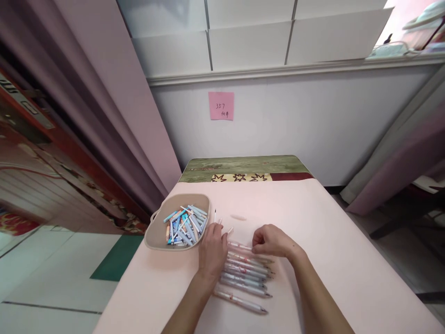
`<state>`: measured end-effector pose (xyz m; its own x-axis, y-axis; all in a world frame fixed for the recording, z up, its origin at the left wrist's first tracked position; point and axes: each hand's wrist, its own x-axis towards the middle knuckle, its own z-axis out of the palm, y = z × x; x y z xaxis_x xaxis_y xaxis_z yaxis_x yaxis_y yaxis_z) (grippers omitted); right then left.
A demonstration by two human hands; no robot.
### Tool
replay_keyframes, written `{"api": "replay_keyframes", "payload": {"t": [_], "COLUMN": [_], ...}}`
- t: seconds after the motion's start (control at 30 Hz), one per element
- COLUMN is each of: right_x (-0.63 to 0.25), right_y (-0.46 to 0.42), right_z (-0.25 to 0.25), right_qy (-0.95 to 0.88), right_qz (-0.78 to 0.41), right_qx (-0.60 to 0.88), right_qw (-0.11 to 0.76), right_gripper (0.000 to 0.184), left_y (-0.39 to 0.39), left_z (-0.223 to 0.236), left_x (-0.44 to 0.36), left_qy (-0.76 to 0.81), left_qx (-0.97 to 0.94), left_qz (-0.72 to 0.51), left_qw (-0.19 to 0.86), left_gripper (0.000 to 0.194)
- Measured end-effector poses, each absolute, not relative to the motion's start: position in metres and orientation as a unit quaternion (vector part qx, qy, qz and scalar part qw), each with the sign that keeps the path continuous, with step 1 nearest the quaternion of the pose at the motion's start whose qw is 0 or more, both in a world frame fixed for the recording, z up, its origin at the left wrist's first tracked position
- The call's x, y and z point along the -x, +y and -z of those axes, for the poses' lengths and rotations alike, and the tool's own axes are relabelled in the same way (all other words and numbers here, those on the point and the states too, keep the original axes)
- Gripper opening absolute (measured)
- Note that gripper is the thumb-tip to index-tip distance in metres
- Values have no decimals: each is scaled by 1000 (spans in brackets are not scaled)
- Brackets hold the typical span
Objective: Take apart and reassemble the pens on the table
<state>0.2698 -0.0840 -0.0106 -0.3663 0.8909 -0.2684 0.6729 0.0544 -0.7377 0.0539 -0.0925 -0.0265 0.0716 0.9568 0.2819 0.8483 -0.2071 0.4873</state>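
Observation:
Several clear-barrelled pens (245, 268) lie side by side on the pale pink table cover, their tips toward the right. My left hand (212, 248) is closed over the left end of the uppermost pen (239, 246). At that pen's right end my right hand (273, 240) has its thumb and fingers pinched together. A thin white stick (230, 230) shows by my left fingertips, and a dark-tipped stick (215, 215) lies just beyond them. One pen (239, 301) is set apart nearest me. A pale pink slender piece (238, 217) lies past my hands.
A beige basket (150, 235) of blue, white and orange caps or pen parts stands left of my left hand. Green patterned cloth (243, 163) covers the table's far end. A pink note (221, 105) is stuck to the wall. Curtains hang on both sides.

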Motion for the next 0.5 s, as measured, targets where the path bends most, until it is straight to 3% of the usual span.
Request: {"api": "replay_keyframes", "payload": {"t": [0.1,0.2,0.3,0.5], "right_x": [-273,-260,-240,-226], "right_y": [-82,-81,-80,-81], "right_z": [10,14,20,28], "right_qy": [-633,-543,-496,-527], "right_qz": [-535,-600,-651,-642], "right_qx": [509,470,421,437], "right_qw": [232,352,390,345], "right_gripper": [12,25,34,41], "left_y": [-87,-80,-76,-71], "left_z": [27,26,24,25], "left_x": [-57,-66,-77,-85], "left_qy": [606,569,478,434], "left_qx": [-644,-481,-327,-208], "left_qz": [-402,-471,-509,-575], "left_qw": [239,472,637,662], "left_gripper": [21,28,39,27]}}
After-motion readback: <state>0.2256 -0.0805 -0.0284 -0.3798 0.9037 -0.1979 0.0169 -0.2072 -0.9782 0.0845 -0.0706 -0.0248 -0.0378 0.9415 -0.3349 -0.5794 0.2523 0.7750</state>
